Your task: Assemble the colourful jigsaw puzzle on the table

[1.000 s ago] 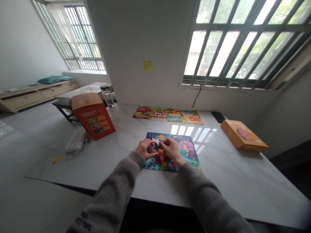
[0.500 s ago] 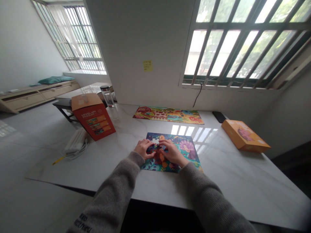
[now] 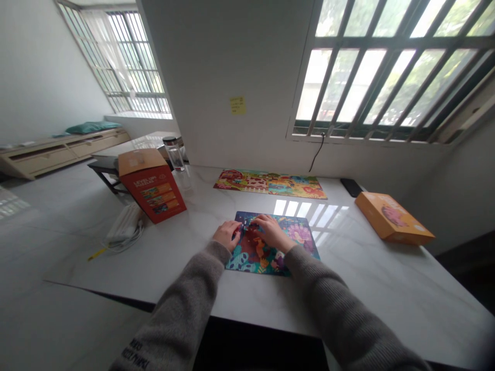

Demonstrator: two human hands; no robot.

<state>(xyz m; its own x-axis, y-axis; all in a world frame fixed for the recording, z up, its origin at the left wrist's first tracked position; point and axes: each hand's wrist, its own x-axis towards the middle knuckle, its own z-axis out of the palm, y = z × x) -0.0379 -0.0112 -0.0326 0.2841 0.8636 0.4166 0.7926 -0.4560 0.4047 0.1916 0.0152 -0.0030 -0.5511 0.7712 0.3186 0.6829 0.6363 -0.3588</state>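
Observation:
A colourful jigsaw puzzle [image 3: 247, 262] with animals and plants on a dark blue and teal ground lies flat on the white table. My left hand [image 3: 227, 235] rests at its left edge, fingers bent and thumb apart, with no piece visible in it. Across the upper left of the picture reaches my right hand [image 3: 271, 232], its fingers stretched out and their tips touching the puzzle surface. Small white spots show between the two hands. The right palm and sleeve cover part of the puzzle's middle.
Behind lies a long farm-and-animal puzzle [image 3: 270, 185] by the wall. A red puzzle box [image 3: 158, 188], a glass bottle [image 3: 176, 155] and a white power strip [image 3: 126, 224] with cable stand left. To the right are an orange box [image 3: 394, 219] and a black phone [image 3: 350, 187].
The white gap between my hands is mostly filled or covered. My left fingers have drawn back left from the puzzle's middle; my right fingertips now lie near the gap's place.

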